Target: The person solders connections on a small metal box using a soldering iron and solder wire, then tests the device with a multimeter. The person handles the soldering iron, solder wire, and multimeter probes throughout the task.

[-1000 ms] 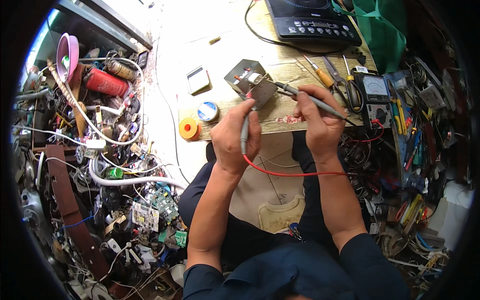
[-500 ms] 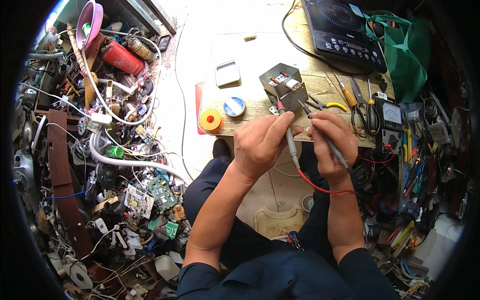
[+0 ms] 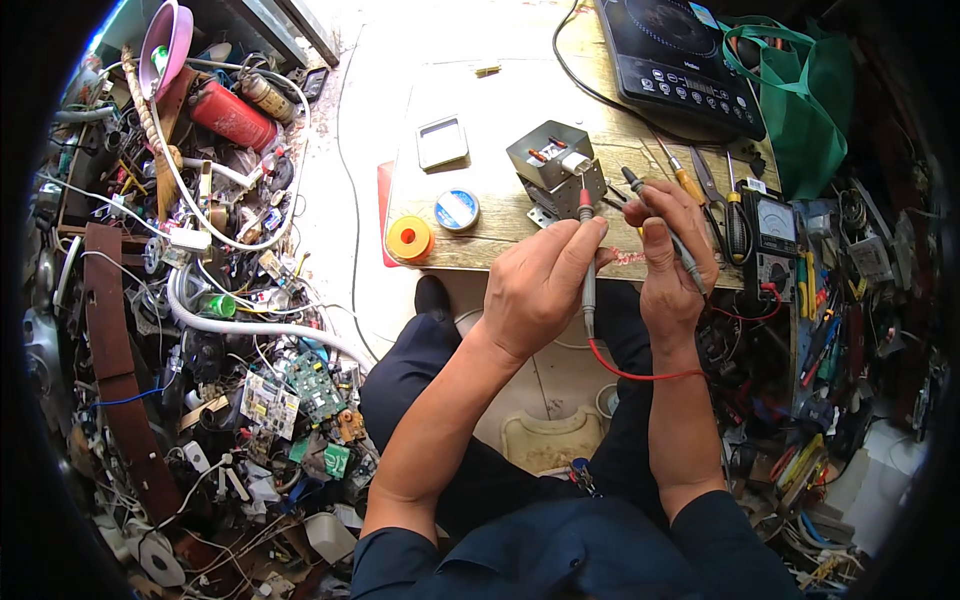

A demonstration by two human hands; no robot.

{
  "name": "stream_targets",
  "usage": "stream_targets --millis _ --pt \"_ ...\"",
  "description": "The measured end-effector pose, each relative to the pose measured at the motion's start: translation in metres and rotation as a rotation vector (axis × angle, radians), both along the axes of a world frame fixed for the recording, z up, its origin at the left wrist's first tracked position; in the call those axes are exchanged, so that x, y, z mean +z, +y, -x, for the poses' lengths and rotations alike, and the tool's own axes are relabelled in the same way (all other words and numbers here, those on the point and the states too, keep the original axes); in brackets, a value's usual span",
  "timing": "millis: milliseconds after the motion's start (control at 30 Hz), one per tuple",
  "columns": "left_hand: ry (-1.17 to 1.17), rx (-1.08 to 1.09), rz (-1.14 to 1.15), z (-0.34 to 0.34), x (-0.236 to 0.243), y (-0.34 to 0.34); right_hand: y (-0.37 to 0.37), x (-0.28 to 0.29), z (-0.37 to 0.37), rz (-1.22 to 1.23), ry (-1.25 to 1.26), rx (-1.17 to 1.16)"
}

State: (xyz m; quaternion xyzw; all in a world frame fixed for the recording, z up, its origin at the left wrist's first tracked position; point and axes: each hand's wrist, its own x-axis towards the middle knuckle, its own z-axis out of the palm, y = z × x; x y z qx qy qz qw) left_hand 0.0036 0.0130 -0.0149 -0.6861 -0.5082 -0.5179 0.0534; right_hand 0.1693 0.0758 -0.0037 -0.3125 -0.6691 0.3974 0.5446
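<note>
My left hand (image 3: 540, 285) is closed around a grey test probe with a red collar (image 3: 588, 293). Its tip points up at the white connector (image 3: 576, 163) on a square metal box (image 3: 549, 152); whether they touch I cannot tell. A second test probe, dark-tipped (image 3: 687, 258), is held in my right hand (image 3: 668, 262), its tip raised and apart from the box. A reddish twisted strand (image 3: 628, 258) shows between my hands. The red lead (image 3: 640, 375) loops below them. At the table's right edge stands an analog multimeter (image 3: 776, 222) with a red plug in it.
On the table are an orange-yellow solder spool (image 3: 410, 239), a round blue-lidded tin (image 3: 457, 210), a square frame (image 3: 442, 143) and an induction cooker (image 3: 685, 75). Screwdrivers and scissors (image 3: 707, 178) lie to the right, near a green bag (image 3: 810, 110). Scrap parts (image 3: 270, 400) crowd the left floor.
The red-collared probe has swung more upright, its tip moving right toward the connector. My right hand has tipped the dark probe upward, away from the box. The whole view has shifted slightly.
</note>
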Motion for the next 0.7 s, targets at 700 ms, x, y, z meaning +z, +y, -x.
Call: stream_targets --millis 700 --pt "0.002 0.011 0.020 -0.0003 -0.0033 0.0042 0.0030 -0.0008 0.0091 0.094 0.023 -0.067"
